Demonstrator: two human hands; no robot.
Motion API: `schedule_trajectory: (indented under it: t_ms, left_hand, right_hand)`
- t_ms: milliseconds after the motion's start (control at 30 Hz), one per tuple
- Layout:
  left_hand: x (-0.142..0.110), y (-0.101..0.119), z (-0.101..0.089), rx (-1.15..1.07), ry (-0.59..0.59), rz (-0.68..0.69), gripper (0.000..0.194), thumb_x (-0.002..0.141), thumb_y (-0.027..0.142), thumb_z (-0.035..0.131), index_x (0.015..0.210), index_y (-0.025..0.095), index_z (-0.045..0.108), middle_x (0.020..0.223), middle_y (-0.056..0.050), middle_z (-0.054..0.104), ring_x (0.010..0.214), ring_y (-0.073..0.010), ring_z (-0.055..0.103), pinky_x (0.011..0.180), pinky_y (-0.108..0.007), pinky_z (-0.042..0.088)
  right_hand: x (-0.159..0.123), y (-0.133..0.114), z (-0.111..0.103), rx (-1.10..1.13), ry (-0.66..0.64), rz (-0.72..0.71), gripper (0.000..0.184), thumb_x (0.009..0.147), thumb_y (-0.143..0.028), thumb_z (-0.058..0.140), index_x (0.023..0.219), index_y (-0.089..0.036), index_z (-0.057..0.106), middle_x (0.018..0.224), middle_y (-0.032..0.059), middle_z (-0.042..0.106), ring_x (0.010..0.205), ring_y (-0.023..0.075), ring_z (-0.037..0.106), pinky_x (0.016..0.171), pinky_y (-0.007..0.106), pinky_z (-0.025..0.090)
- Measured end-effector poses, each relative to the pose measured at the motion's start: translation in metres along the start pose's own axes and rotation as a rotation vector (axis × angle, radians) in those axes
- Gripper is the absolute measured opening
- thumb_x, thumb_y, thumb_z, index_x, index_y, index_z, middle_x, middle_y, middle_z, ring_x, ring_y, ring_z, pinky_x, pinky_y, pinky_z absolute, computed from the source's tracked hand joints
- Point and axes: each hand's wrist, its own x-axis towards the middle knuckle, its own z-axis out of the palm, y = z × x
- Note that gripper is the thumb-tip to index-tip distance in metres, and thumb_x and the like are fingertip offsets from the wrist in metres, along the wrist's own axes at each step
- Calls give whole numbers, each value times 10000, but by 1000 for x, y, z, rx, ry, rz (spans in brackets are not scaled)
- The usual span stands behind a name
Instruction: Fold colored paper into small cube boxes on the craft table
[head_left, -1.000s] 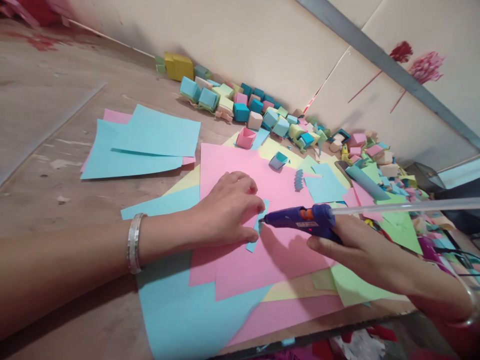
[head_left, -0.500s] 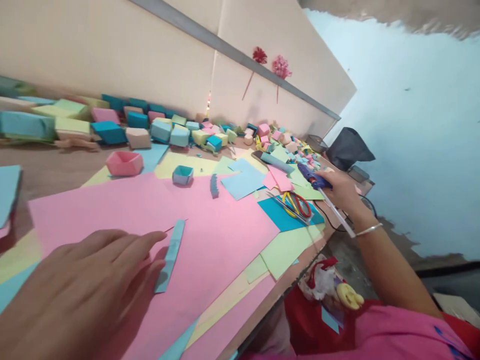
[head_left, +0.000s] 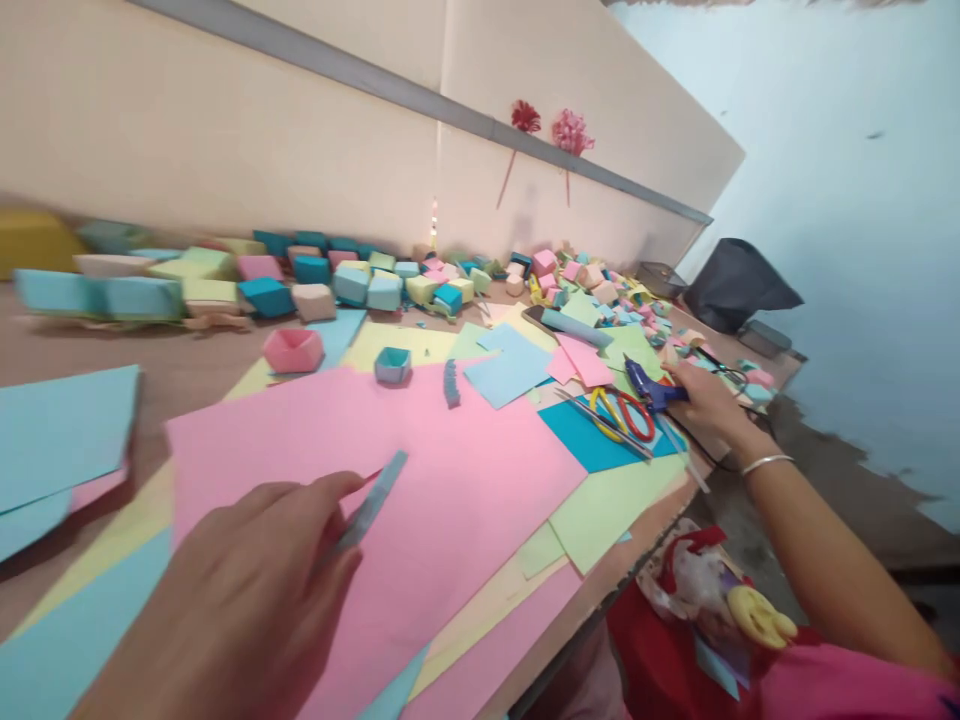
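My left hand (head_left: 255, 580) pinches a light blue paper strip (head_left: 375, 500) between thumb and fingers, just over a large pink sheet (head_left: 465, 520). On the right, my right hand (head_left: 709, 405) grips a purple hot glue gun (head_left: 651, 388) by its handle, with a clear glue stick trailing from its back. Under the gun lie scissors (head_left: 626, 420) with red and yellow handles, on a dark blue sheet (head_left: 574, 440). Farther up the pink sheet sit a small blue paper box (head_left: 393, 365) and a notched blue paper piece (head_left: 451, 383). A pink paper box (head_left: 293, 350) stands beyond its edge.
Rows of coloured paper boxes (head_left: 262, 298) line the table along the wall. Blue sheets (head_left: 67, 430) lie at the left, green sheets (head_left: 622, 505) near the front edge. A phone (head_left: 536, 318) rests among scraps. A black bag (head_left: 739, 285) stands at the far right.
My left hand has closed on the blue strip and lifted its near end. My right hand has lowered the glue gun toward the table by the scissors. The view has shifted left.
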Motion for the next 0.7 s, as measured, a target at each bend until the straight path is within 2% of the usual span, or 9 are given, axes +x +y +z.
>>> schedule_trajectory:
  t_ms: [67, 167, 233, 300, 400, 467, 533, 600, 700]
  left_hand:
    - [1, 8, -6, 12, -72, -194, 331, 831, 301, 536, 1159, 276, 503, 904, -52, 667, 843, -290, 649, 709, -423, 484]
    - [5, 16, -12, -242, -140, -303, 257, 854, 337, 515, 1098, 258, 493, 797, -9, 631, 709, -216, 644, 626, -341, 501]
    - [7, 17, -13, -469, -119, -342, 230, 868, 352, 518, 1072, 249, 492, 750, 12, 596, 671, -182, 637, 612, -303, 511]
    - [9, 16, -12, -656, -63, -387, 242, 865, 364, 543, 1065, 236, 499, 741, 19, 570, 681, -170, 638, 614, -283, 522]
    - [12, 12, -10, -814, 16, -437, 292, 825, 366, 605, 1064, 215, 532, 797, 5, 568, 739, -171, 636, 631, -281, 528]
    - [14, 9, -10, -879, 20, -464, 337, 792, 349, 638, 1085, 206, 555, 886, -22, 601, 786, -181, 639, 650, -294, 530]
    - [15, 5, -10, -964, -14, -479, 374, 766, 323, 664, 1108, 197, 578, 992, -55, 633, 837, -195, 649, 699, -319, 535]
    - [16, 2, -10, -1054, -33, -464, 379, 747, 296, 686, 1102, 191, 609, 1027, -67, 651, 860, -193, 651, 751, -329, 533]
    - [16, 1, -10, -1132, 24, -441, 378, 730, 274, 706, 1095, 200, 639, 1010, -58, 663, 878, -178, 640, 754, -301, 522]
  right_hand:
    - [11, -8, -4, -110, -27, -7, 539, 746, -124, 544, 1280, -48, 526, 1113, 244, 626, 1014, 339, 589, 823, 401, 456]
    - [36, -46, -26, -134, 47, -123, 462, 794, -74, 464, 1243, -93, 571, 1136, 210, 619, 1051, 316, 574, 881, 403, 439]
    - [56, -91, -48, 16, 129, -274, 452, 824, -119, 497, 1272, -141, 555, 1199, 176, 589, 1117, 311, 545, 934, 429, 437]
    - [78, -147, -67, 226, 184, -436, 364, 866, -169, 510, 1220, -196, 591, 1187, 132, 588, 1064, 265, 573, 899, 409, 470]
    - [109, -238, -77, 457, 218, -692, 245, 898, -229, 542, 1117, -197, 647, 1146, 116, 589, 1051, 231, 562, 879, 373, 474]
    - [128, -291, -70, 492, 266, -680, 240, 887, -269, 587, 1095, -182, 666, 1172, 133, 562, 1069, 247, 526, 879, 390, 456]
    - [144, -328, -56, 471, 255, -634, 210, 829, -318, 668, 952, -153, 708, 1138, 149, 559, 1044, 275, 505, 877, 426, 434]
    - [156, -346, -45, 493, 209, -609, 156, 788, -282, 706, 731, -137, 706, 1091, 151, 568, 1026, 276, 498, 884, 430, 418]
    - [161, -341, -46, 557, 233, -592, 152, 792, -173, 667, 642, -146, 675, 1044, 120, 583, 1007, 240, 514, 890, 405, 415]
